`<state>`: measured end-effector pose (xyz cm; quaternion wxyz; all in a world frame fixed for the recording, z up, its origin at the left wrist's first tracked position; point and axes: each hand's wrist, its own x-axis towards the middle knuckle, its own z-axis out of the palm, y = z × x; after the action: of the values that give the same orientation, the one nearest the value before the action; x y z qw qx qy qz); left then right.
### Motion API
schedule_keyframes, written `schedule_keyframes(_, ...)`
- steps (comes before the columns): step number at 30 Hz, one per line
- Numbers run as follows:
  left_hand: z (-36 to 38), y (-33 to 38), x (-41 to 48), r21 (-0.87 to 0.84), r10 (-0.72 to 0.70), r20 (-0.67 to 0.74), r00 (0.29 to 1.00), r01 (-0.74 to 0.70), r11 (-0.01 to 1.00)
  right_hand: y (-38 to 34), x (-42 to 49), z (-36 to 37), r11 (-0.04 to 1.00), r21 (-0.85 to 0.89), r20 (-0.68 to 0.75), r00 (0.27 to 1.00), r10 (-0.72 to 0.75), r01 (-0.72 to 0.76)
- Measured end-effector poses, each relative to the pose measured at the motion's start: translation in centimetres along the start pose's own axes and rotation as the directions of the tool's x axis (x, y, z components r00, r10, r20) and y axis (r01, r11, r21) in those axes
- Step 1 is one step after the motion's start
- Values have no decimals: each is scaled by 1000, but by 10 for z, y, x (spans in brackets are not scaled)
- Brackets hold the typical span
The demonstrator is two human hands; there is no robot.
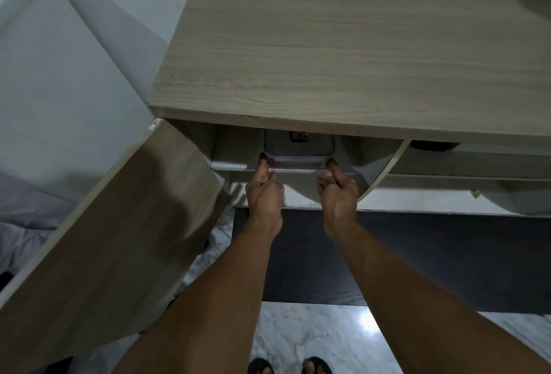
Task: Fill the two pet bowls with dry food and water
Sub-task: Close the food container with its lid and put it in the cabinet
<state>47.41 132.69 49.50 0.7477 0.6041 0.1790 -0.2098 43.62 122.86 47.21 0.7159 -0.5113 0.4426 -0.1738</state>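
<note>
Sandalled feet (289, 367) are standing on the marbled floor (298, 332), and both bare forearms are reaching into an open cabinet (343, 45). The left hand (264, 192) is gripping the near left corner of a clear lidded container (299, 147), while the right hand (338, 192) is gripping its near right corner. The fingers of both hands are curling onto its edge. The container is sitting at the front of the upper shelf (229, 162), just under the wood-grain top. I cannot tell what it contains. The door (104, 239) is hanging open on the left.
</note>
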Motion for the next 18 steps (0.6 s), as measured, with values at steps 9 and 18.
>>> schedule_keyframes(9,-20,-2,-19,186,64,-35,997,-56,981,-6,-20,-18,984,-172,47,998,-29,37)
schedule_keyframes(18,-97,50,-113,792,424,-145,894,-152,591,-65,-119,3,591,-716,401,912,-88,372)
